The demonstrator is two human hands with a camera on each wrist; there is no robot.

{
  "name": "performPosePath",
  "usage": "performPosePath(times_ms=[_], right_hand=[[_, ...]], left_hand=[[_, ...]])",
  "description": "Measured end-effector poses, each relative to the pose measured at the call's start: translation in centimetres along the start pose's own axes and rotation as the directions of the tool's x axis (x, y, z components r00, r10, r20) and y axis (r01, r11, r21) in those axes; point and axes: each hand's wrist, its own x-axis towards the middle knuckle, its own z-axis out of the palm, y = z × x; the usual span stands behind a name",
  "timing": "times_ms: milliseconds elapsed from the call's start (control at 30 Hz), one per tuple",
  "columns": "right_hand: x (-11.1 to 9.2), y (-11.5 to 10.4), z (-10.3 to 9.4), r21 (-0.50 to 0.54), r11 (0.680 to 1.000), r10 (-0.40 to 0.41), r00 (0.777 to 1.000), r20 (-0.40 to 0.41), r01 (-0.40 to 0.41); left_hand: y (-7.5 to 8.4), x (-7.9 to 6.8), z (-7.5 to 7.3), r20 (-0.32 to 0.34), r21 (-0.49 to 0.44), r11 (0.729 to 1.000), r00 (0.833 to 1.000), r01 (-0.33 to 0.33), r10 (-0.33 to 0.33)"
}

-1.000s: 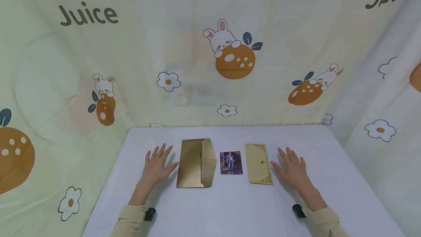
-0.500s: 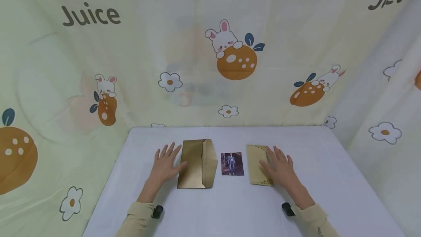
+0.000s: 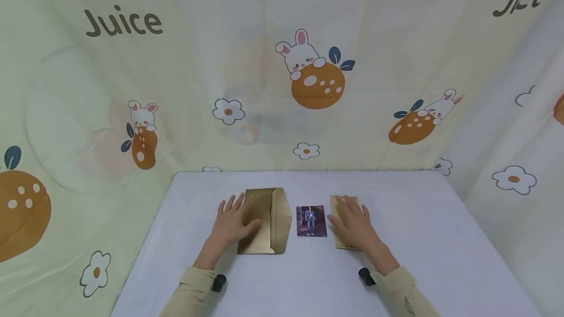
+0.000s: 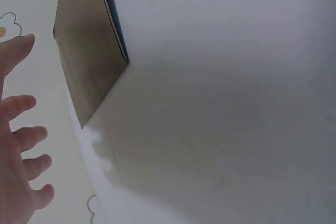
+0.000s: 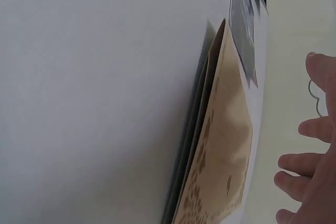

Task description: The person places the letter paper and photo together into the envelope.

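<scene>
A gold envelope (image 3: 280,224) lies on the white table with its flap opened out to the right. My left hand (image 3: 230,227) hovers over its left part, fingers spread and holding nothing. In the left wrist view, the envelope (image 4: 89,51) shows apart from the fingertips. Right of the envelope lies a small photo (image 3: 311,220) of a standing person in blue. A folded cream card with gold ornament (image 3: 340,240) is mostly hidden under my right hand (image 3: 356,226). The right wrist view shows the card (image 5: 226,135) slightly gaping, with the spread fingers of that hand above it.
The white tabletop (image 3: 299,283) runs back to a hanging curtain (image 3: 260,62) printed with rabbits, oranges and flowers. More of this cloth hangs at both sides. A black device (image 3: 219,283) sits at the left wrist and a similar black device (image 3: 366,277) at the right.
Both hands have moved inward from the table's sides, the left one over the envelope and the right one over the card. Envelope, photo and card lie as before.
</scene>
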Motion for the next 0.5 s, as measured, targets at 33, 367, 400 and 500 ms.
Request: performPosePath(times_ms=[33, 367, 400, 500], right_hand=[[0.1, -0.2, 0.2, -0.004, 1.000, -0.002, 1.000, 0.001, 0.002], [1.4, -1.7, 2.1, -0.045, 0.999, 0.007, 0.998, 0.055, -0.005], [1.4, -2.0, 2.2, -0.053, 0.999, 0.007, 0.998, 0.061, -0.004], [1.6, -2.7, 2.3, -0.073, 0.997, -0.002, 0.998, 0.066, 0.007]], left_hand=[[0.2, 0.1, 0.0, 0.007, -0.008, 1.000, 1.000, 0.001, -0.001], [1.9, 1.2, 0.6, 0.055, 0.029, 1.000, 0.998, 0.001, -0.003], [2.1, 1.3, 0.7, 0.056, 0.033, 0.999, 0.998, 0.003, -0.005], [2.7, 1.6, 1.0, 0.064, 0.044, 0.999, 0.998, 0.014, -0.017]])
